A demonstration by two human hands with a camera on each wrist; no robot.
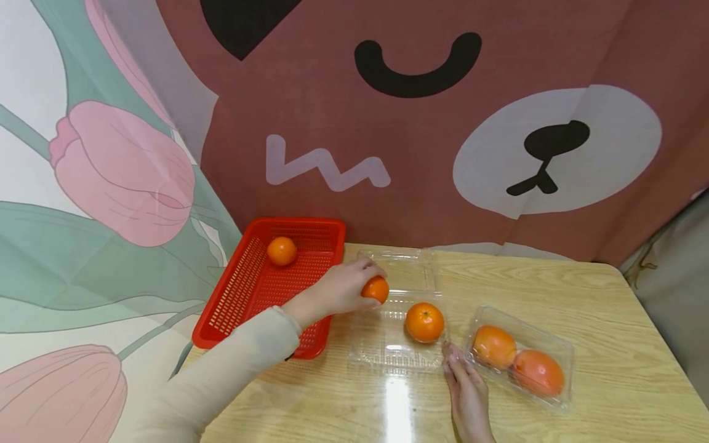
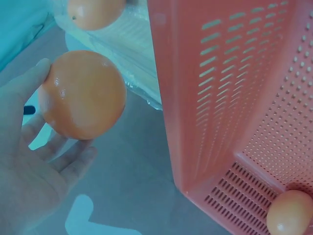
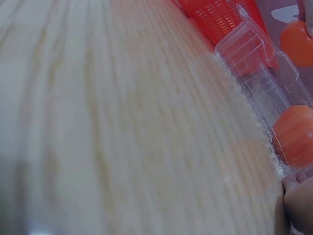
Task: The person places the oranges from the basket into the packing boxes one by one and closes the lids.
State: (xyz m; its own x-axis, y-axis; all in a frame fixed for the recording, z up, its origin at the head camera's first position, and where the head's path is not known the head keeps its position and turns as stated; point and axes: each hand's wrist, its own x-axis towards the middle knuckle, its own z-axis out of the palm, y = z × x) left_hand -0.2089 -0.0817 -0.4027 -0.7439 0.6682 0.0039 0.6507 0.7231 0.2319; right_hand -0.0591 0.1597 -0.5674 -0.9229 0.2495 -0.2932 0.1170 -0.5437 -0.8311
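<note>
My left hand (image 1: 350, 287) grips an orange (image 1: 376, 289) above the left part of an opened clear plastic clamshell box (image 1: 382, 347). In the left wrist view, thumb and fingers curl round that orange (image 2: 83, 95), just beside the basket wall. Another orange (image 1: 424, 322) sits in the right half of the box. At the box's right edge, the fingertips of my right hand (image 1: 468, 394) touch the rim. The right wrist view catches only part of this hand (image 3: 299, 200) at the box's corner, under the orange (image 3: 295, 136) inside.
Left of the box stands a red perforated basket (image 1: 221, 307) with one orange (image 1: 282, 251) in it. To the right lies a closed clear box (image 1: 562, 394) holding two oranges (image 1: 495, 347). A printed curtain (image 1: 421, 203) hangs behind the wooden table (image 1: 620, 344).
</note>
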